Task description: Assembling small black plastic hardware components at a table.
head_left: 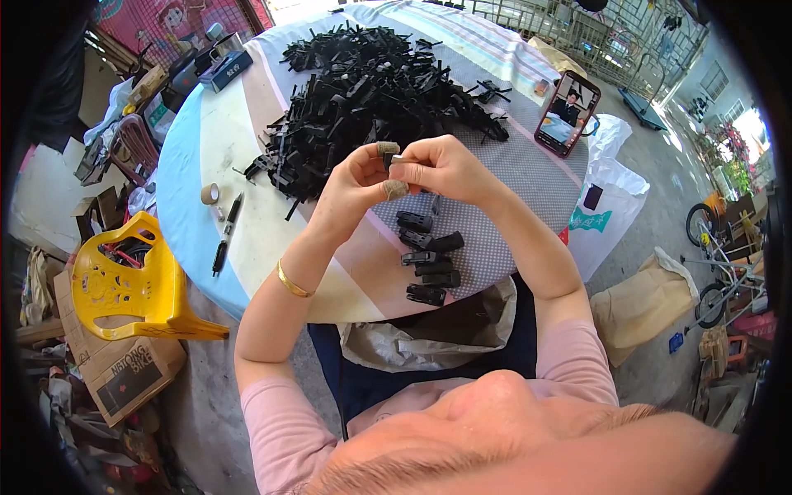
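Piece point(388, 163), small and dark, held above the cloth point(272, 239): left hand point(353, 180) pinches it between thumb and a finger, both wrapped, presumably against wear; right hand point(448, 171) has fingertips pinched together beside it, likely as counter-grip. Heap of black parts point(363, 91): beyond the hands, seemingly for easy reach. Row of similar parts point(427, 257): at the cloth's near edge, apparently set apart from the heap

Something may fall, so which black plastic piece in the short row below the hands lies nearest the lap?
The lowest black plastic piece, at the row's bottom end; its neighbours lie farther from the striped tablecloth's front edge.
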`<state>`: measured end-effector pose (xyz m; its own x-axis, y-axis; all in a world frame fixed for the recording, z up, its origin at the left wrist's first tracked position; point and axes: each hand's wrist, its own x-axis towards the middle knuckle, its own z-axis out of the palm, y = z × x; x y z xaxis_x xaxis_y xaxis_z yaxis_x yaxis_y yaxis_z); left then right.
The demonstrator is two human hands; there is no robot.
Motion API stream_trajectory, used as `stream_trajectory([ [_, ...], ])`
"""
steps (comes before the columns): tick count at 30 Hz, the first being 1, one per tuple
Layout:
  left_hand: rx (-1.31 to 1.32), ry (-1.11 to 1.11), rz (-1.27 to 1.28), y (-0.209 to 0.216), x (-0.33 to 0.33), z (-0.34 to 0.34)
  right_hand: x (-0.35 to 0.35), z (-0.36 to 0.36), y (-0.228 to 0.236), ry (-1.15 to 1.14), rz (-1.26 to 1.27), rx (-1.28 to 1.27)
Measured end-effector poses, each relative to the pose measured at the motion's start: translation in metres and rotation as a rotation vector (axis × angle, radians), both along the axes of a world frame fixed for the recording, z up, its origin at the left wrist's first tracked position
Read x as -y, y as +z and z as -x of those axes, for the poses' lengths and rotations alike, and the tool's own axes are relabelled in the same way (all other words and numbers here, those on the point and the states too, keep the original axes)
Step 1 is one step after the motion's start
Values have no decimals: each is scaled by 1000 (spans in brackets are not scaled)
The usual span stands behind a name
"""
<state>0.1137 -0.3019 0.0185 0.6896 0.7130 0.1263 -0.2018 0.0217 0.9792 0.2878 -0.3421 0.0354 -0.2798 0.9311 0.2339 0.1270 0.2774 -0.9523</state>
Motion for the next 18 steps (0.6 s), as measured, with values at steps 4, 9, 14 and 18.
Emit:
stream_trajectory([
  [4, 66, 112, -44, 2, 3, -1, -3, -4, 4, -98, 18, -135],
  [9, 61, 215, -131, 0, 8, -4, 6, 7, 6, -132, 4, 40],
  [14, 31, 246, -247, 0, 10, -4, 6, 10, 2, -158, -67, 96],
  [18, -8, 376, -388, -4, 13, -7, 6, 11, 2, -168, -84, 94],
])
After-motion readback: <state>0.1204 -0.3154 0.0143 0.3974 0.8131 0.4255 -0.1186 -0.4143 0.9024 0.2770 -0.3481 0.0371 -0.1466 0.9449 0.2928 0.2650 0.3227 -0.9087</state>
